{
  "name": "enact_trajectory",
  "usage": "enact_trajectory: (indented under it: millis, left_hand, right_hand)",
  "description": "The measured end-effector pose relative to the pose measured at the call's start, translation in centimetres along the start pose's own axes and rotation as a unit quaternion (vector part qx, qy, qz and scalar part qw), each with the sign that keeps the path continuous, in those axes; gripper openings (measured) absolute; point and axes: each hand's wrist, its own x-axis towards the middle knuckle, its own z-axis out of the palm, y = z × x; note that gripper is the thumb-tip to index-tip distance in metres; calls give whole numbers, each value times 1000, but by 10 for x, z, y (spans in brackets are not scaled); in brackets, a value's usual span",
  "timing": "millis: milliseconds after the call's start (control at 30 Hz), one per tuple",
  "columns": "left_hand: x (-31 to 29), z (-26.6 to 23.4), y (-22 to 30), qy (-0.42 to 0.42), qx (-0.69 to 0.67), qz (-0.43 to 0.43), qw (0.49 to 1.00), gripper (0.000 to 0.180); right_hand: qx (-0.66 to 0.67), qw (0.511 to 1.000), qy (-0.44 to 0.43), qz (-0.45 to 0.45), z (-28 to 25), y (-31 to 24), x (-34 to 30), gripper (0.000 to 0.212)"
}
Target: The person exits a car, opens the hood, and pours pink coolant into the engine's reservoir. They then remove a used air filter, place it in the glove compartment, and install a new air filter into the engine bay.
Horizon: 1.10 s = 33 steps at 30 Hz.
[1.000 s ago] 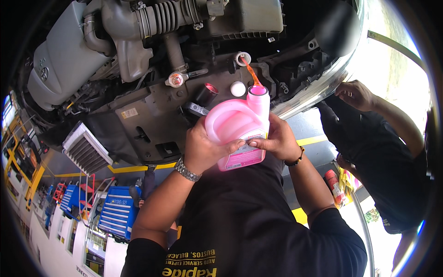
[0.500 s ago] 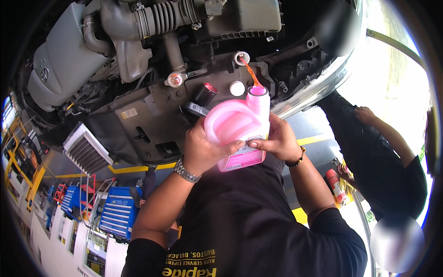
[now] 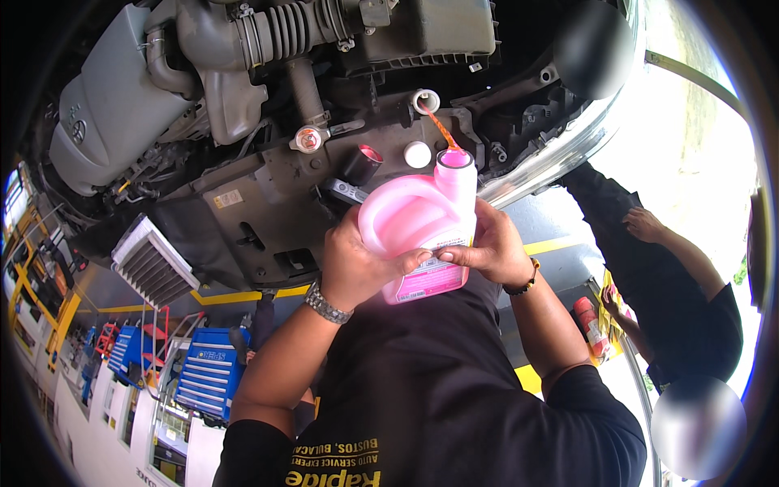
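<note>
My left hand and my right hand grip a pink plastic coolant jug from its two sides, thumbs nearly meeting on its label. The jug is tipped forward, away from me. From its mouth a thin red-orange stream of liquid runs into the white filler neck of a reservoir in the engine bay. Just left of the jug's mouth lies a round white cap. Beside that cap, a small dark cylinder with a red end rests on the black panel. The palms' inner sides are hidden.
The metal radiator filler stands left of the reservoir neck. A pleated air filter lies at the panel's left edge. Blue tool cabinets are at lower left. At right, a person in dark clothes stands close by the car's front.
The liquid stream looks thinner, and the jug has shifted very slightly. My hands keep their grip. The person at right has moved an arm and leaned a little.
</note>
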Motion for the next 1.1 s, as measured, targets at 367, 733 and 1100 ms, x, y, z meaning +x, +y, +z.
enact_trajectory:
  millis: [367, 733, 1100]
  left_hand:
    - [2, -2, 8, -4, 35, 11, 999, 66]
    - [1, -2, 4, -5, 18, -4, 1000, 67]
    - [5, 3, -8, 10, -17, -10, 1000, 64]
  right_hand:
    - [0, 1000, 4, 7, 0, -5, -1, 75]
    - [9, 1000, -2, 17, -1, -3, -1, 75]
    - [-70, 997, -9, -34, -12, 11, 13, 82]
